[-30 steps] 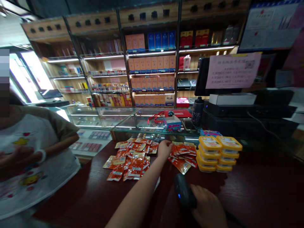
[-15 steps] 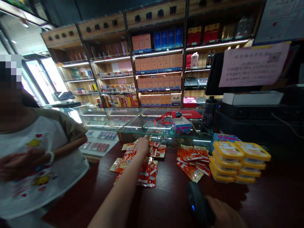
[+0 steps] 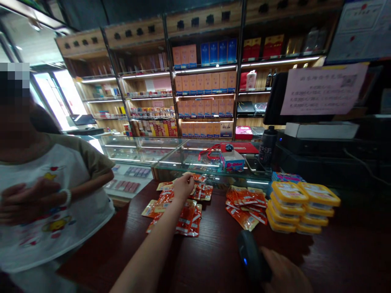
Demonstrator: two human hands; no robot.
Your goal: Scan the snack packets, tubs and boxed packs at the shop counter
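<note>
My left hand (image 3: pixel 183 186) reaches across the counter to the far side of a loose pile of orange-red snack packets (image 3: pixel 187 215). Its fingers are curled closed at a packet (image 3: pixel 199 178) at the back of the pile; the fingertips are partly hidden. Low in the view, my right hand (image 3: pixel 282 270) is wrapped around a dark handheld barcode scanner (image 3: pixel 252 256), whose blue light is lit. A second heap of the same packets (image 3: pixel 246 203) lies between the pile and a stack of yellow-lidded plastic tubs (image 3: pixel 290 207).
Across the counter (image 3: pixel 214 260) at left stands a person (image 3: pixel 55 195) with hands together. Behind are a glass display case (image 3: pixel 137 148), a small blue box (image 3: pixel 232 160), a dark bottle (image 3: pixel 267 144) and a monitor with a pink paper sign (image 3: pixel 322 89).
My left hand has curled its fingers more at the back of the pile. The scanner in my right hand has shifted slightly left. The view has moved a little.
</note>
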